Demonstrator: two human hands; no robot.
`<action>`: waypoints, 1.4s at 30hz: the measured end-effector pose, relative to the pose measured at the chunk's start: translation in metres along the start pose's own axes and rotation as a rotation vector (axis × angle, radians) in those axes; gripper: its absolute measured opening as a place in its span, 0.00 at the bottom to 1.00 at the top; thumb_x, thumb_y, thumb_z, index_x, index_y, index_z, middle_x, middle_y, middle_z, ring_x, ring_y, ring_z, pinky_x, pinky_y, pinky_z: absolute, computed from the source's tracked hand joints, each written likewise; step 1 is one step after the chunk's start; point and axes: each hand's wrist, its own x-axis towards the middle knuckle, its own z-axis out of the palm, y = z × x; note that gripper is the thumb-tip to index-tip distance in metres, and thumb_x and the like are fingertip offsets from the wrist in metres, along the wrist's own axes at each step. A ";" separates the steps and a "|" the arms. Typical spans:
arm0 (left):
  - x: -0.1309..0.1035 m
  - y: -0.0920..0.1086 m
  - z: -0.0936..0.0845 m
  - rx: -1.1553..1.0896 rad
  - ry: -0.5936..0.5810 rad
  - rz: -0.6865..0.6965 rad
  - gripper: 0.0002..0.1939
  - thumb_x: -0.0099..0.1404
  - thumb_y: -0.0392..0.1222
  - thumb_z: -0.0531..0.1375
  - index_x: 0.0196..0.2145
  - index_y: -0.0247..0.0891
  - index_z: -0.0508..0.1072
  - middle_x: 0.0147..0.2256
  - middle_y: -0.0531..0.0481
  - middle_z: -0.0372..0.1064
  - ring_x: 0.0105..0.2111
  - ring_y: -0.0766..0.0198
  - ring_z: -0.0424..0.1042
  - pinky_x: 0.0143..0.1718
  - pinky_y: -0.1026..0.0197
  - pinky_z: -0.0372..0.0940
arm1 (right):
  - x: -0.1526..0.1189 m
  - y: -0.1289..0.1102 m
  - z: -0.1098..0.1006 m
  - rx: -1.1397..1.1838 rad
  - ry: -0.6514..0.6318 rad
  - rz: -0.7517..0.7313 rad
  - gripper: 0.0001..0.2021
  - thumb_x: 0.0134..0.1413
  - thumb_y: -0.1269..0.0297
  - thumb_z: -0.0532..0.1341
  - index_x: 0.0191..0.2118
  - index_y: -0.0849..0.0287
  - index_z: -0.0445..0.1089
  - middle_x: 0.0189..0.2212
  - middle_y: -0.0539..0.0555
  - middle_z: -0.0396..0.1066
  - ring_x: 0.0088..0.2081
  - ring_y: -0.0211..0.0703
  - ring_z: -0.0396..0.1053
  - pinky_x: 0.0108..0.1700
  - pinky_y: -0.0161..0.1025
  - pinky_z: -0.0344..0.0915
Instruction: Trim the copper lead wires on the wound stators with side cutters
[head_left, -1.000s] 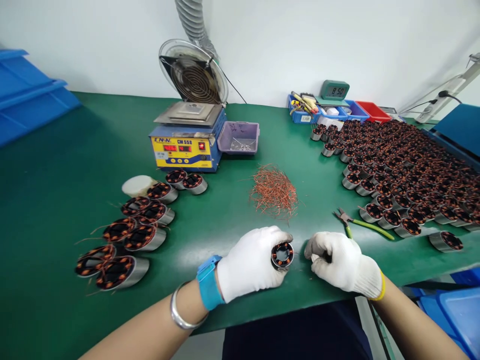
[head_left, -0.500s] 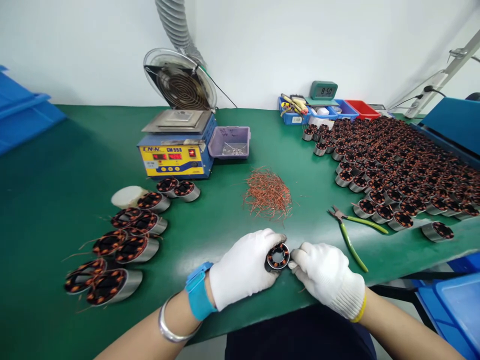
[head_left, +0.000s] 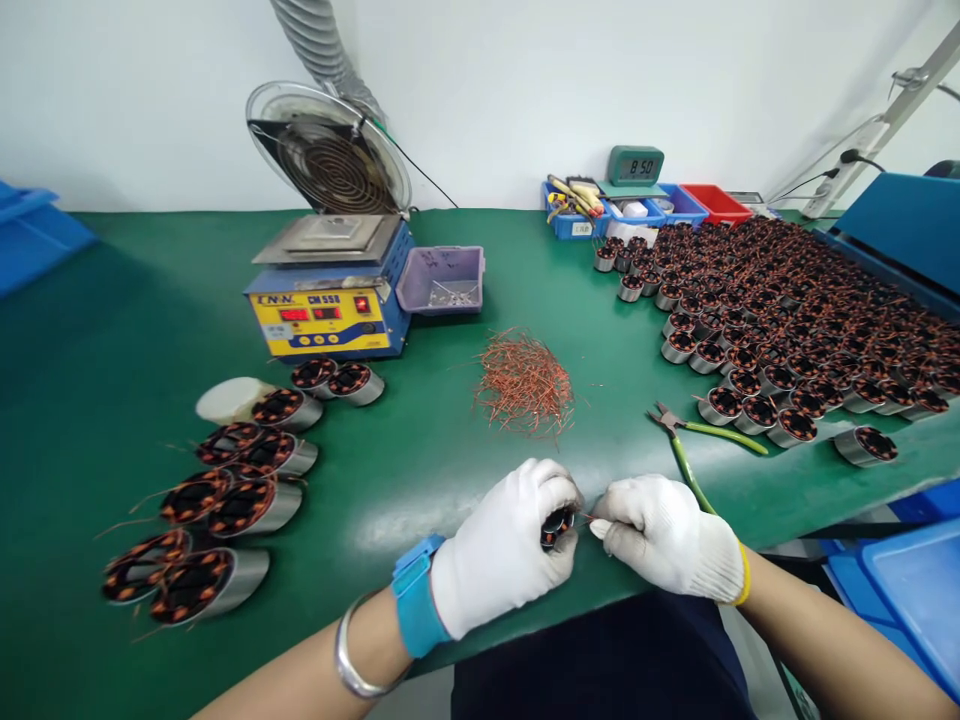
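Observation:
My left hand [head_left: 510, 545], in a white glove, is closed around a motor stator [head_left: 556, 530] with black slots and copper windings; the fingers cover much of its ring. Close by on the right, my gloved right hand [head_left: 664, 535] pinches a thin copper wire [head_left: 586, 517] that reaches toward the stator. Cutting pliers [head_left: 679, 430] with green handles lie opened on the table just beyond my right hand. A loose pile of copper wire offcuts [head_left: 525, 382] rests in front of both hands.
Several stators [head_left: 247, 505] stand at left beside a round whitish piece [head_left: 229, 399]. Behind them are a solder pot [head_left: 326, 300] and a purple tray [head_left: 442, 280]. Many wired stators [head_left: 780, 330] fill the right side, near small bins [head_left: 577, 222] and a clock [head_left: 636, 166].
My left hand has turned the stator, so its opening shows less. The right hand has drawn slightly away, with wire now visible between them. The whole view has shifted a little.

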 end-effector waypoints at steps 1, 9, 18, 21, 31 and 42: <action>0.000 0.000 0.002 0.020 0.011 0.005 0.10 0.51 0.27 0.54 0.32 0.37 0.67 0.34 0.47 0.67 0.34 0.60 0.65 0.35 0.56 0.64 | -0.003 0.000 -0.001 0.007 -0.004 0.010 0.14 0.63 0.57 0.53 0.32 0.56 0.71 0.26 0.48 0.69 0.27 0.36 0.63 0.29 0.36 0.49; -0.003 -0.002 0.013 0.069 0.107 0.107 0.10 0.53 0.26 0.51 0.31 0.37 0.65 0.33 0.47 0.64 0.33 0.60 0.62 0.34 0.57 0.63 | -0.016 0.001 -0.026 0.514 -0.021 0.192 0.15 0.56 0.56 0.59 0.46 0.59 0.69 0.39 0.56 0.73 0.37 0.42 0.70 0.36 0.36 0.64; -0.005 -0.002 0.011 0.087 0.042 0.076 0.03 0.61 0.34 0.52 0.32 0.39 0.64 0.33 0.46 0.64 0.33 0.58 0.63 0.34 0.54 0.65 | 0.032 -0.022 -0.020 0.707 -0.395 0.576 0.10 0.52 0.61 0.61 0.25 0.60 0.70 0.21 0.50 0.72 0.25 0.38 0.72 0.32 0.35 0.71; -0.008 0.000 0.012 0.097 0.060 0.011 0.03 0.63 0.35 0.50 0.32 0.39 0.62 0.33 0.46 0.64 0.33 0.57 0.64 0.34 0.52 0.66 | 0.033 -0.025 -0.011 0.831 -0.339 0.586 0.09 0.55 0.65 0.58 0.26 0.61 0.69 0.20 0.49 0.71 0.23 0.35 0.71 0.29 0.32 0.71; -0.016 -0.008 -0.018 -0.289 -0.150 -0.055 0.35 0.62 0.39 0.60 0.62 0.36 0.49 0.57 0.31 0.63 0.56 0.51 0.67 0.55 0.47 0.66 | 0.007 -0.029 0.017 0.790 -0.204 0.404 0.10 0.59 0.61 0.57 0.32 0.61 0.71 0.25 0.52 0.75 0.28 0.38 0.73 0.31 0.32 0.68; -0.009 -0.013 -0.044 -1.076 -0.401 -0.327 0.41 0.58 0.68 0.57 0.62 0.42 0.58 0.61 0.36 0.59 0.60 0.45 0.62 0.57 0.43 0.63 | 0.005 -0.024 0.020 0.912 -0.049 0.315 0.12 0.55 0.58 0.60 0.29 0.63 0.71 0.21 0.51 0.70 0.24 0.36 0.67 0.26 0.31 0.64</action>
